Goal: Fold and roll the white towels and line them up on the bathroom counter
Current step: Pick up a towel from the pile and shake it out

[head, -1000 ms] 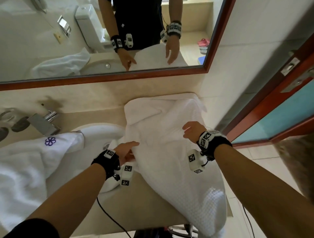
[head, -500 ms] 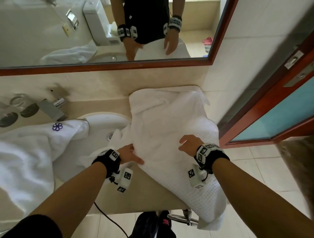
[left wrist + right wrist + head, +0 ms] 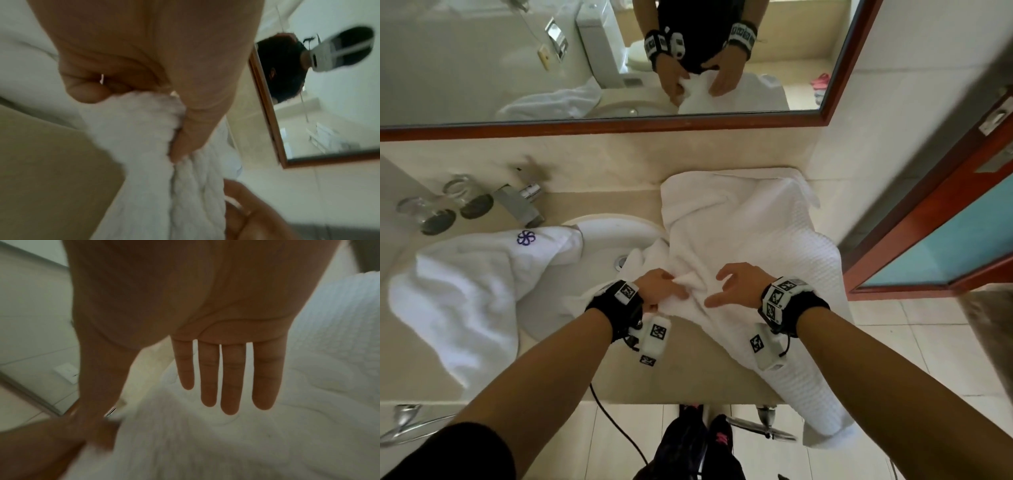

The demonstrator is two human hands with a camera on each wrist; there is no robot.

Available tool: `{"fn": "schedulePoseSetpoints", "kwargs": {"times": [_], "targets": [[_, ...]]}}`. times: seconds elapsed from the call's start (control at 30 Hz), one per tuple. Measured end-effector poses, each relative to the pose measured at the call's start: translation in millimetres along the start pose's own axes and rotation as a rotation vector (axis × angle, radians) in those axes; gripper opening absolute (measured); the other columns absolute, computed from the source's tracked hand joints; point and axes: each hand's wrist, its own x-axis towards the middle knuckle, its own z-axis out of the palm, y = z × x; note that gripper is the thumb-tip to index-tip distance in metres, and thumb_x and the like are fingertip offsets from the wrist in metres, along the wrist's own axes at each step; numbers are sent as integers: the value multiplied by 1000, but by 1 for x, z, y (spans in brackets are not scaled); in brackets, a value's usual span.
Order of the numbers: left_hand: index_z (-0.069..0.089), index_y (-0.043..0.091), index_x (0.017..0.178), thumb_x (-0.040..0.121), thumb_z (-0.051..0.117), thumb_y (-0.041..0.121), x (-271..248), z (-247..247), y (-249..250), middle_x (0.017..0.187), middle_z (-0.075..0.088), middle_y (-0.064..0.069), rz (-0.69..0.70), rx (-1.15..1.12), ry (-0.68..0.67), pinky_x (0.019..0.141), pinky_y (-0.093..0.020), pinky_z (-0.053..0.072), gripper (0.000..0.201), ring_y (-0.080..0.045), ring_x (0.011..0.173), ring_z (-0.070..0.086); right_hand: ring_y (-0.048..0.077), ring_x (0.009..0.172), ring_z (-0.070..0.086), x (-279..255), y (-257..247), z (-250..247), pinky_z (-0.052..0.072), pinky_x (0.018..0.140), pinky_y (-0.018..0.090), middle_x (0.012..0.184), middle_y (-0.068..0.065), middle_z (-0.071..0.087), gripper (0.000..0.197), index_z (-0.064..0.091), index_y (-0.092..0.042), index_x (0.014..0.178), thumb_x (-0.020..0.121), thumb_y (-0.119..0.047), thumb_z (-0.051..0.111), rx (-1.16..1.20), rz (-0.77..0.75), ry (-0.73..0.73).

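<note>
A white waffle-weave towel (image 3: 753, 233) lies spread over the right part of the beige counter (image 3: 688, 373), its near end hanging over the front edge. My left hand (image 3: 664, 291) grips a bunched fold of this towel (image 3: 144, 123) beside the sink, fingers and thumb curled round it. My right hand (image 3: 736, 284) hovers just right of that fold with fingers (image 3: 230, 378) straight and spread, holding nothing. A second white towel (image 3: 469, 277) with a purple flower logo lies crumpled on the left, partly over the sink.
The white sink basin (image 3: 616, 233) sits between the two towels, with a chrome faucet (image 3: 517, 205) behind it. Two glass tumblers (image 3: 431, 212) stand at the back left. A wood-framed mirror (image 3: 619, 123) spans the wall; a red door frame (image 3: 928, 205) is at right.
My left hand went from lying on the towel's left edge to gripping a bunched fold. The right hand moved toward me and left, and its fingers spread open.
</note>
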Motion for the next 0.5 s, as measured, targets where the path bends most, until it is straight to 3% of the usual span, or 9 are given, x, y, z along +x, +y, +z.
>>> {"fn": "schedulePoseSetpoints", "kwargs": {"times": [0.1,0.23,0.33,0.4,0.5], "targets": [[62,11,117,72,76,22,-5,-3,10,111,66,-10,77,-372,-37,75,-35,52,48,-23,97,62,16,96,61,-3,-3,6,49,81,30,98,-9,59,63,58,-28,114,62,-52,84,-90,-58,2],[55,11,125,59,79,17,-9,-5,13,114,62,-15,157,-759,-152,74,-40,55,71,-29,98,63,22,87,64,1,-2,-1,46,71,27,85,0,64,13,63,-19,82,81,-26,74,-5,-154,102],[46,28,131,51,75,7,-15,5,7,117,56,-9,139,-796,-263,67,-37,52,88,-28,93,59,18,72,56,1,-4,-12,43,66,27,70,-1,59,30,54,-22,61,86,-27,69,29,-171,168],[48,33,125,50,68,-1,-21,12,4,108,53,-6,183,-724,-332,58,-30,42,85,-23,85,57,18,71,52,1,-5,-18,44,69,33,69,3,59,34,53,-17,59,89,-26,65,54,-194,208],[48,39,124,54,50,-15,-30,11,9,112,50,-7,272,-652,-317,53,-28,37,88,-21,88,57,17,67,51,3,-4,-21,43,68,31,69,4,59,34,54,-14,61,90,-29,65,114,-172,230]]}}
